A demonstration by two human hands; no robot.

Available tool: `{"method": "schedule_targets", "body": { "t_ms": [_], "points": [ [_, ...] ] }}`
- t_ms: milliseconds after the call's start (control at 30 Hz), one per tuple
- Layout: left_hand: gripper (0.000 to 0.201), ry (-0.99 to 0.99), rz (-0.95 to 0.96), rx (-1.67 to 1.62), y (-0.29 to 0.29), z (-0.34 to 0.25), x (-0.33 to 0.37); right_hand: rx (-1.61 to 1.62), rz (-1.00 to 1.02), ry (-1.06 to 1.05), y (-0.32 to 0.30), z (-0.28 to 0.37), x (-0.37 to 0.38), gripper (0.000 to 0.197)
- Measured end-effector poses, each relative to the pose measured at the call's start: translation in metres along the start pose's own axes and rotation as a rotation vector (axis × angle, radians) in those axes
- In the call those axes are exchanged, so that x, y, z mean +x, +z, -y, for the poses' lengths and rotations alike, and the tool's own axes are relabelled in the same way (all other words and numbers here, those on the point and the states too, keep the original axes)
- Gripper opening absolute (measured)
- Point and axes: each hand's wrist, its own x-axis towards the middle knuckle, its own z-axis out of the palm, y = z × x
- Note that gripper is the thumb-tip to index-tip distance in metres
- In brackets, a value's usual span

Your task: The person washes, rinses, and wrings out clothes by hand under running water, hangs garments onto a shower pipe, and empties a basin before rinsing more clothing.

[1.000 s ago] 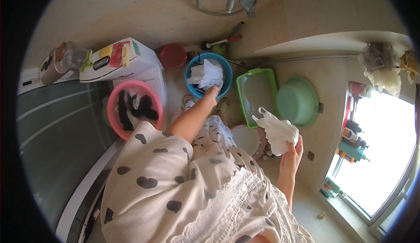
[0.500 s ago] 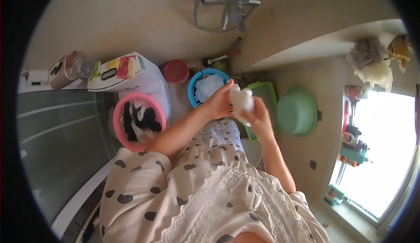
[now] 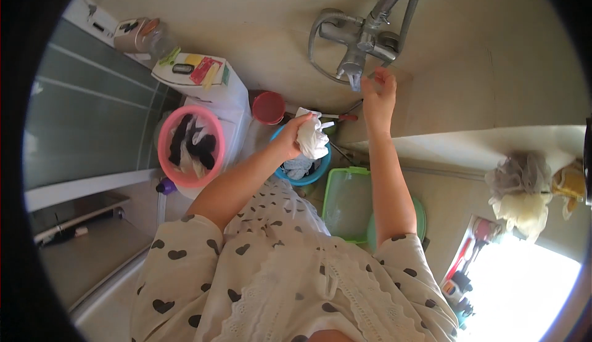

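Observation:
My left hand (image 3: 287,140) grips a crumpled white cloth (image 3: 313,140), its fingers closed round the near side. The cloth hangs over a blue basin (image 3: 320,171), which has pale grey-blue fabric (image 3: 298,168) in it. Raised to the wall, my right hand (image 3: 378,98) is beside the lever of a chrome mixer tap (image 3: 353,65). Its fingers are loosely curled and apart, with nothing held between them. Whether a fingertip touches the lever is too small to tell.
To the left a pink basin (image 3: 161,151) of black and white clothes rests by a white cabinet (image 3: 231,120). A red bucket (image 3: 268,108) stands near the wall. Right of the blue basin are a green tray (image 3: 345,203) and a mint basin (image 3: 419,219), partly behind my forearm. Bath puffs (image 3: 521,179) hang at right.
My right hand has let go of the white cloth and risen to the tap. My left hand keeps the cloth, now further left over the blue basin. The view has shifted.

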Motion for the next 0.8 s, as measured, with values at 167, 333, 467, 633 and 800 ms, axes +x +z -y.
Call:
{"method": "schedule_targets", "body": {
  "t_ms": [167, 333, 467, 633, 800],
  "points": [
    [0.025, 0.164, -0.171, -0.023, 0.000, 0.006, 0.016, 0.371, 0.271, 0.370, 0.018, -0.027, 0.001, 0.038],
    [0.034, 0.261, -0.098, -0.078, -0.025, 0.001, 0.070, 0.418, 0.345, 0.385, 0.021, -0.035, -0.006, 0.042],
    [0.033, 0.253, -0.011, -0.136, -0.037, 0.000, 0.111, 0.373, 0.320, 0.364, 0.018, -0.025, -0.011, 0.037],
    [0.037, 0.267, -0.006, -0.224, -0.047, 0.002, 0.150, 0.340, 0.283, 0.388, 0.019, -0.023, -0.013, 0.040],
    [0.036, 0.256, 0.010, -0.271, -0.057, -0.002, 0.173, 0.300, 0.215, 0.352, 0.024, -0.019, -0.014, 0.038]
  ]
}}
